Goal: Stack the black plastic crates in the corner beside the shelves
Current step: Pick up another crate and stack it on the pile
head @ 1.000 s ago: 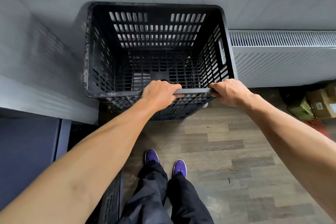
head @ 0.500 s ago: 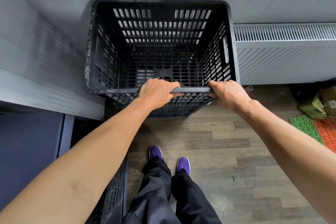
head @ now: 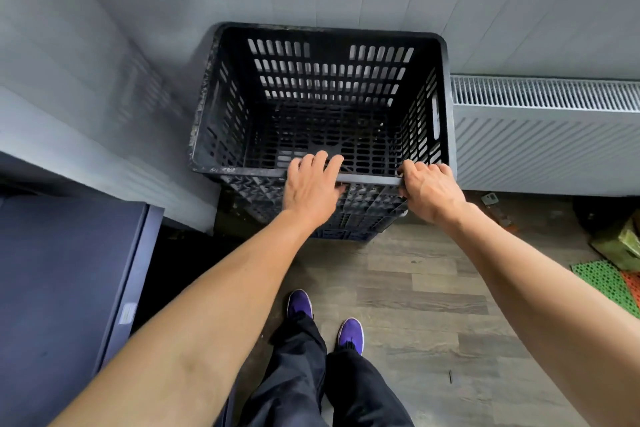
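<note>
A black slotted plastic crate (head: 322, 80) stands empty in the corner between the grey back wall and the grey side wall. It sits on top of other crates, of which only dark front walls and a blue edge (head: 346, 235) show below it. My left hand (head: 308, 187) lies on the crate's near rim with its fingers stretched out flat and apart. My right hand (head: 429, 191) is at the right end of the same rim, with its fingers curled over it.
A white radiator (head: 543, 135) runs along the wall right of the crate. A dark blue cabinet (head: 62, 288) stands at the left. Green and orange mats (head: 602, 284) and a box (head: 620, 246) lie on the wooden floor at the right. My feet are just behind the stack.
The crate has settled lower and further into the corner. My left hand has loosened from a closed grip to flat fingers on the rim. My right hand stays on the rim.
</note>
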Motion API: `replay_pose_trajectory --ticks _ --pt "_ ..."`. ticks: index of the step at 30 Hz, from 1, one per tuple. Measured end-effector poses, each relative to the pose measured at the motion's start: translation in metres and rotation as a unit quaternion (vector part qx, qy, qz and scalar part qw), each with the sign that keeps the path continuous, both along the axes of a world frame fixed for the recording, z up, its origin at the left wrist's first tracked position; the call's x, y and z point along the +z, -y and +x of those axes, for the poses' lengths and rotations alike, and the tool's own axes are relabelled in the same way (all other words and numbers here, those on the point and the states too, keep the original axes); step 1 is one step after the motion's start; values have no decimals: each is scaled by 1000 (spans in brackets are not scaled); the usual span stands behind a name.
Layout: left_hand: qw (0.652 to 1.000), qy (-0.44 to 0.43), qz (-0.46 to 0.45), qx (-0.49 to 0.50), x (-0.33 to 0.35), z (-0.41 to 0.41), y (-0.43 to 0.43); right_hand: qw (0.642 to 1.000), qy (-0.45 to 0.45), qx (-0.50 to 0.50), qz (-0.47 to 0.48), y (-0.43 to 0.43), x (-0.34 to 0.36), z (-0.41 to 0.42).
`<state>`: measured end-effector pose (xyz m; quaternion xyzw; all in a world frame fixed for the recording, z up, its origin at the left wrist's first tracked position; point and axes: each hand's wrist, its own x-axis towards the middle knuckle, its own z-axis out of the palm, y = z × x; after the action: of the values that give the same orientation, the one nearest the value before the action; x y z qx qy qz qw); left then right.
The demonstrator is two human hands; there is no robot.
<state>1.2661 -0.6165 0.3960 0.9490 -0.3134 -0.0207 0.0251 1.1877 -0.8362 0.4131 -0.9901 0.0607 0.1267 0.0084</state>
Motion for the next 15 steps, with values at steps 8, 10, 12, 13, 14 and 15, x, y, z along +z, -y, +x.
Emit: replay_pose_trajectory --ticks 8,10,12,13,14,15 --pt "993 -104 -51 34 24 -34 -30 998 -42 25 27 -41 21 -1" --pt "988 -119 -72 65 34 -44 -39 998 -35 44 28 -53 28 -2" --pt "985 -126 -83 89 41 -54 -47 998 -31 56 28 -61 35 -4" --pt "983 -127 -87 102 43 -61 -53 997 -21 64 26 -65 37 -6" --pt "980 -130 -92 118 44 -69 -59 997 -5 76 23 -69 39 -8" --pt "977 -134 -96 134 45 -76 -66 996 14 91 21 -73 40 -11"
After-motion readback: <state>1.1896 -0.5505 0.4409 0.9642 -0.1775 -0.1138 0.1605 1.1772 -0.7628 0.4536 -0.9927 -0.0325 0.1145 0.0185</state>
